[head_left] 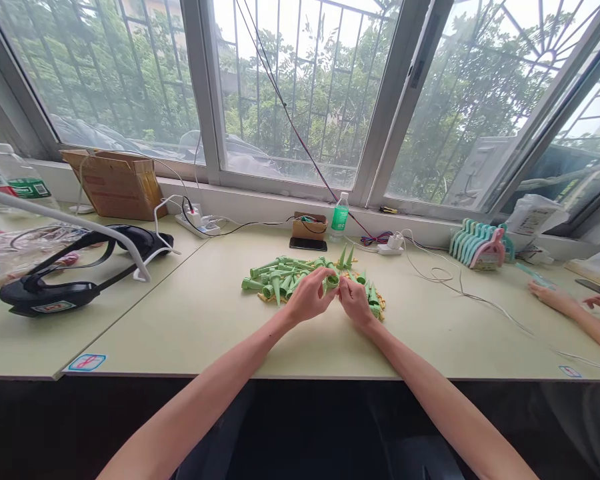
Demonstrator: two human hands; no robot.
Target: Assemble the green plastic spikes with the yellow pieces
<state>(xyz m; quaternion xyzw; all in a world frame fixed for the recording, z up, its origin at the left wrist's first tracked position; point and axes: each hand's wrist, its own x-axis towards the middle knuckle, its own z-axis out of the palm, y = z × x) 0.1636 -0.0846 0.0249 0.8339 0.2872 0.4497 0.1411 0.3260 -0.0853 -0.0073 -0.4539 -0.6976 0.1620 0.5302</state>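
My left hand (313, 293) is closed round a green hollow cone-shaped piece (333, 281), its round open end facing me. Close against that rim, my right hand (355, 300) has its fingers pinched together; what sits between them is too small to make out. Under and behind both hands spreads a pile of similar green cone-shaped pieces (275, 283), most lying on their sides. Two pointed green pieces (345, 256) stand upright behind my hands. Small yellow parts (267, 298) show beneath the pile's edges.
Behind the pile are a black phone (308, 245), a small cardboard box (310, 227) and a bottle (340, 217). A black headset (55, 293) lies left. Cables (460, 290) and hangers (475, 243) are right. Another person's hand (550, 295) rests on the table (180, 333) at far right.
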